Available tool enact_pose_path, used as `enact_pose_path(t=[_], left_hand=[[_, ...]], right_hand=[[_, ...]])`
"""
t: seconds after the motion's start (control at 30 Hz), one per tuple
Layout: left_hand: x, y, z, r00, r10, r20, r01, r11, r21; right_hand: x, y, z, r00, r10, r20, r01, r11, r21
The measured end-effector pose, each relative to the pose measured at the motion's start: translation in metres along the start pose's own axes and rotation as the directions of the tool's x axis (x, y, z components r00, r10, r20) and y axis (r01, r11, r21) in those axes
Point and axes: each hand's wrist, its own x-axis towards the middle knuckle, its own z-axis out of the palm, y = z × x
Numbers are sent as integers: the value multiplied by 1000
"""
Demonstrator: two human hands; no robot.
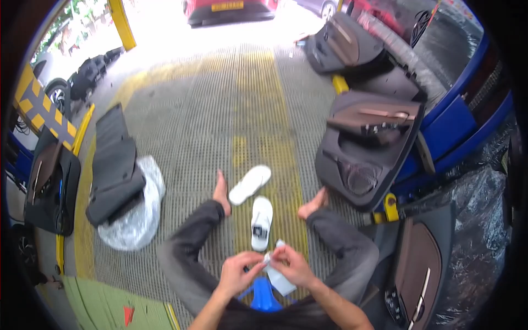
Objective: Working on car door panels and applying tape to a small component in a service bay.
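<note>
In front of my lap, my left hand (pixel 241 270) and my right hand (pixel 291 267) meet, fingers pinched together on a small white piece (pixel 268 257). It is too small to make out its kind. Below my right hand a flat white piece (pixel 282 282), like a sheet or packet, hangs or lies; whether the hand holds it I cannot tell. Just beyond my hands is a white slipper (pixel 263 210) with a small dark square object (pixel 259 232) on its heel end. Another white slipper (pixel 251 184) lies farther off, tilted to the right.
I sit on a blue stool (pixel 265 298) between my bent knees. Dark car door panels (pixel 344 144) lie at the right, with another panel (pixel 421 275) nearer. To the left are folded grey mats (pixel 114 165) on clear plastic wrap (pixel 129 231). A red car (pixel 228 12) stands ahead.
</note>
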Motion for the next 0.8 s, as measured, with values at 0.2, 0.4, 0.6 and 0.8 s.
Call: enact_pose_path(t=[0.2, 0.4, 0.6, 0.8], left_hand=[[0, -1, -9, 918, -372, 133, 393, 821, -414], [-21, -31, -17, 747, -664, -4, 278, 318, -906], [-48, -57, -33, 688, -725, 23, 142, 104, -984], [-51, -45, -23, 680, -721, 130, 249, 61, -967]], right_hand=[[7, -29, -1, 995, -89, 49, 95, 987, -130], [7, 33, 4, 997, 62, 39, -67, 983, 168], [21, 94, 13, 981, -186, 49, 171, 733, -658], [29, 8, 53, 975, 217, 55, -223, 966, 128]])
